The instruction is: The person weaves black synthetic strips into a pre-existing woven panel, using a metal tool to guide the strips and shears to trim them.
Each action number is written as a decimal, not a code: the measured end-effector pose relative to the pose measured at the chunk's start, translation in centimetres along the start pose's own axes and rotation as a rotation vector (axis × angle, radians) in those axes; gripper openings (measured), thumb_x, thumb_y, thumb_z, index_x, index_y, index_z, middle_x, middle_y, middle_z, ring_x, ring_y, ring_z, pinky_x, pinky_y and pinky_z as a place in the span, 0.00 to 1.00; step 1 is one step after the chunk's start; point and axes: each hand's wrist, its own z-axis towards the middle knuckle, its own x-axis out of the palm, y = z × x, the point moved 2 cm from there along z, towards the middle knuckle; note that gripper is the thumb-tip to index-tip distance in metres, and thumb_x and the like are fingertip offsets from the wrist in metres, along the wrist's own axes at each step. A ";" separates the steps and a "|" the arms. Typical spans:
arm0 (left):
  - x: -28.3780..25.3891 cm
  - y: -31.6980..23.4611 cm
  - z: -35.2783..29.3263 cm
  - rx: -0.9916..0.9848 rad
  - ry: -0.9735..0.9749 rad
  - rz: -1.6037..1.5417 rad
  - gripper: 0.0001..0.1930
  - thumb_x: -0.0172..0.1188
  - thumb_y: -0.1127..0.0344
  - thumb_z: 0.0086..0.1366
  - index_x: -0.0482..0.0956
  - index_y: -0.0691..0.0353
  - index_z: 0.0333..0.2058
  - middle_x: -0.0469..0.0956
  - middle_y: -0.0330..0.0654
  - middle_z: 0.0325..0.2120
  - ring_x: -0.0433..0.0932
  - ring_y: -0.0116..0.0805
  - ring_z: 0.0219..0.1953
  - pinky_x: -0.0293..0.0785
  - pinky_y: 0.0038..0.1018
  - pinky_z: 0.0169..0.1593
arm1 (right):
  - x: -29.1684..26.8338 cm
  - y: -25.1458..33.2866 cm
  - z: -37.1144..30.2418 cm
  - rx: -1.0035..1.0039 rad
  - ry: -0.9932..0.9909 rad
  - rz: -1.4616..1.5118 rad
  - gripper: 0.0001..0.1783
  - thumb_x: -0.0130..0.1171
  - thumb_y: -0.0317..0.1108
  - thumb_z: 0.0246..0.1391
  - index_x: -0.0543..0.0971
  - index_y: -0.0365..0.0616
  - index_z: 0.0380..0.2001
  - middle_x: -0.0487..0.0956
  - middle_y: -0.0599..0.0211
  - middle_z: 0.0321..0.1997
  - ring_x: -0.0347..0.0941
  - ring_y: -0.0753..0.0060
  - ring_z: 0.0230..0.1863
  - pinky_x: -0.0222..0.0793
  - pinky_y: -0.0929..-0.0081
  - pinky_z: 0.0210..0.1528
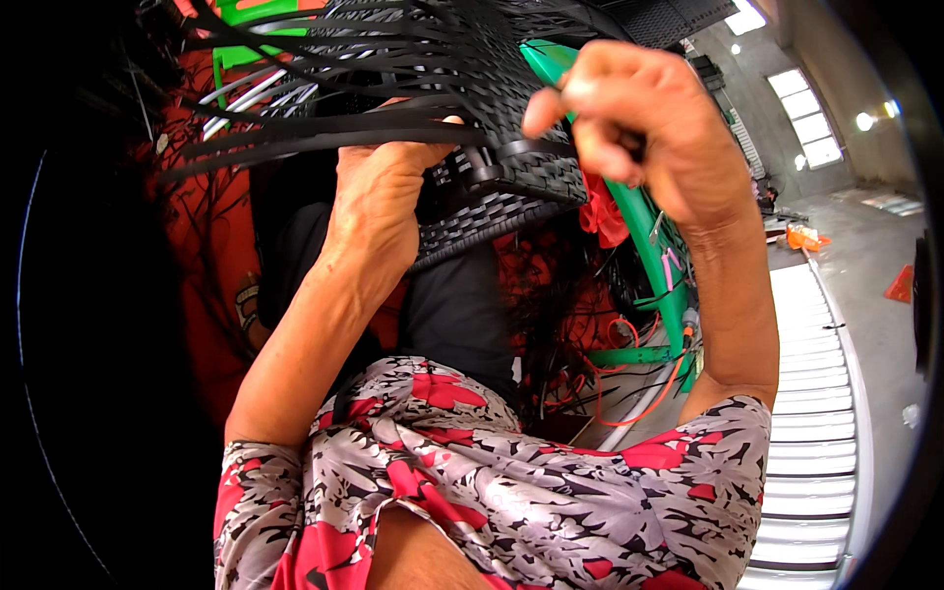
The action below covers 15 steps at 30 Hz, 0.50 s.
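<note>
A black woven wicker panel point(497, 93) rests across my lap, its corner toward me. Many long flat black plastic strips point(324, 131) fan out loose from its left side. My left hand point(388, 182) is closed at the near edge of the weave, thumb pressed on a strip and fingers hidden beneath. My right hand point(649, 128) is raised above the panel's right side, fingers curled and slightly blurred. A strip bent over the panel's corner reaches close under its fingertips; whether the fingers hold anything is hidden.
A green plastic chair or frame point(644, 256) stands right of the panel, with a red cloth point(603, 211) and an orange cord point(639, 418) by it. Black scraps litter the red floor covering point(211, 285). Another green piece point(261, 29) is at the far left.
</note>
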 end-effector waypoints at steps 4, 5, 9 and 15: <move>-0.6 -0.2 0.3 -0.029 0.003 0.048 0.09 0.60 0.76 0.57 0.77 0.66 0.38 0.78 0.39 0.35 0.75 0.29 0.39 0.71 0.27 0.47 | -0.2 0.9 -0.8 -0.247 0.137 0.665 0.12 0.46 0.36 0.64 0.68 0.41 0.29 0.67 0.70 0.23 0.49 0.89 0.15 0.48 0.87 0.15; -0.3 -0.5 -0.1 0.009 0.001 0.029 0.08 0.60 0.76 0.57 0.78 0.65 0.37 0.78 0.38 0.33 0.75 0.28 0.38 0.70 0.26 0.46 | 0.8 0.6 -1.2 -0.244 0.093 0.604 0.12 0.47 0.37 0.63 0.69 0.40 0.30 0.69 0.68 0.24 0.50 0.90 0.15 0.48 0.88 0.15; 1.6 -0.8 -1.5 0.077 0.048 0.015 0.06 0.60 0.76 0.56 0.80 0.64 0.34 0.79 0.37 0.30 0.74 0.26 0.36 0.69 0.24 0.45 | 7.9 -0.3 -3.3 -0.614 0.028 -0.270 0.08 0.55 0.35 0.52 0.72 0.42 0.27 0.73 0.66 0.22 0.66 0.75 0.21 0.59 0.77 0.21; -0.1 -1.4 -1.4 0.111 0.048 0.084 0.05 0.59 0.75 0.58 0.79 0.64 0.34 0.78 0.37 0.31 0.74 0.26 0.36 0.70 0.23 0.44 | 15.9 -3.2 2.3 -0.933 -0.033 -0.358 0.07 0.59 0.32 0.41 0.72 0.41 0.22 0.74 0.60 0.21 0.73 0.56 0.24 0.67 0.59 0.26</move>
